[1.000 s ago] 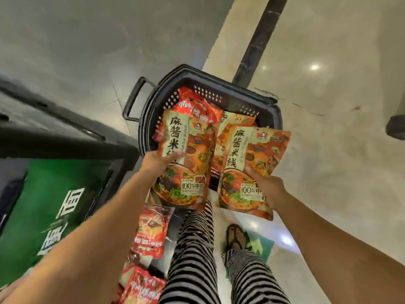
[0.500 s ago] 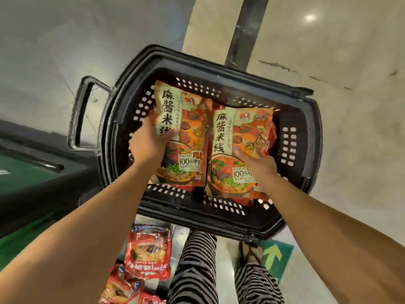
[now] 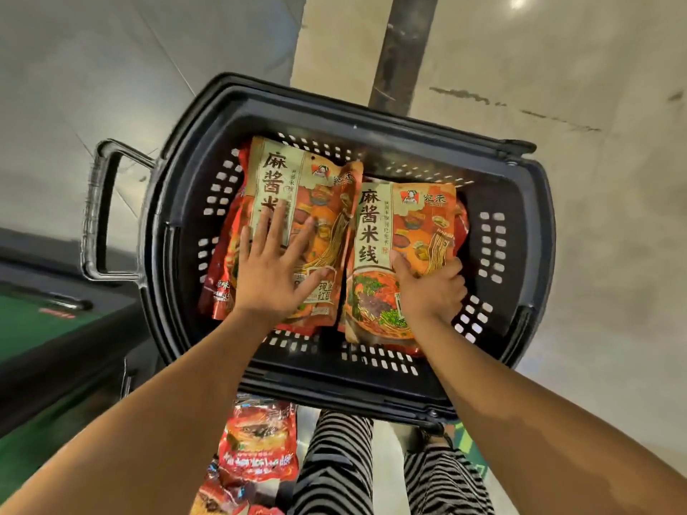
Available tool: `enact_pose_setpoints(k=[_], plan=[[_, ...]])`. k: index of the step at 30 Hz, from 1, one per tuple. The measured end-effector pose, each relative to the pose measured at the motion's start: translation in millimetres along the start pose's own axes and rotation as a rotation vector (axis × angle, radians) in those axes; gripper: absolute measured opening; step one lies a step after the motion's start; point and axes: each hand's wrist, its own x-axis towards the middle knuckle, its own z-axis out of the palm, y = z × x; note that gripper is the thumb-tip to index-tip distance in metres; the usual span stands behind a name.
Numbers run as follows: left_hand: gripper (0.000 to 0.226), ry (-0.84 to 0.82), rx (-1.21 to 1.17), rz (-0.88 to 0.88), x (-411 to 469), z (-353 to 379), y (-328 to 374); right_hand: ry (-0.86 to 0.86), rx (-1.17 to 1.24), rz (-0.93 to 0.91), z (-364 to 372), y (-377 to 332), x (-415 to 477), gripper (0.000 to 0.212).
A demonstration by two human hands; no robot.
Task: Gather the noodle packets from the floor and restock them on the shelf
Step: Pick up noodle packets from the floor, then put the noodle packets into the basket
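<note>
**A:** What's changing since a moment ago?

**B:** Both packets are settling lower into the basket (image 3: 371,102). The left hand (image 3: 271,269) is no longer gripping. It's pressing flat, fingers spread, on the left packet (image 3: 297,187).

**A:** And the other?

**B:** The right hand (image 3: 431,288) is still pinching the right packet (image 3: 405,224), thumb on its face, fingers curling round its outer edge. The two are lying side by side on packets already inside the basket.

**A:** So gathering is progressing?

**B:** I'd judge so, but red packets (image 3: 256,444) are still lying on the floor (image 3: 613,254) just outside the basket's near rim, and no shelving is happening yet.
</note>
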Motion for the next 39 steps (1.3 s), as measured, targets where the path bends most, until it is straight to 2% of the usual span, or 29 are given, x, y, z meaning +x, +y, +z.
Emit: enact_pose_setpoints(k=[5, 10, 16, 20, 23, 29, 32, 36, 39], plan=[[0.079, -0.03, 0.039, -0.002, 1, 4, -16, -0.077, -0.08, -0.002, 11, -5, 3, 0.108], [0.08, -0.201, 0.152, -0.059, 3, -23, -17, -0.18, -0.142, 0.013, -1, -16, -9, 0.104], [0.081, -0.159, 0.125, -0.167, -43, -64, 1, -0.156, -0.229, -0.09, -45, 2, -58, 0.102], [0.079, -0.133, 0.015, -0.266, -105, -76, 17, -0.148, -0.381, -0.297, -84, 20, -99, 0.095], [0.077, -0.114, -0.083, -0.44, -157, -72, 36, -0.149, -0.514, -0.56, -106, 34, -123, 0.088], [0.078, -0.093, -0.316, -0.764, -261, -43, 97, -0.336, -0.826, -0.979, -128, 64, -161, 0.091], [0.1, -0.056, -0.464, -0.915, -310, -27, 138, -0.374, -0.943, -1.14, -129, 85, -182, 0.089], [0.085, -0.06, -0.587, -1.04, -370, 0, 187, -0.409, -1.064, -1.294, -126, 117, -207, 0.087], [0.093, -0.117, -0.677, -1.181, -411, 24, 208, -0.381, -1.178, -1.395, -104, 134, -223, 0.093]])
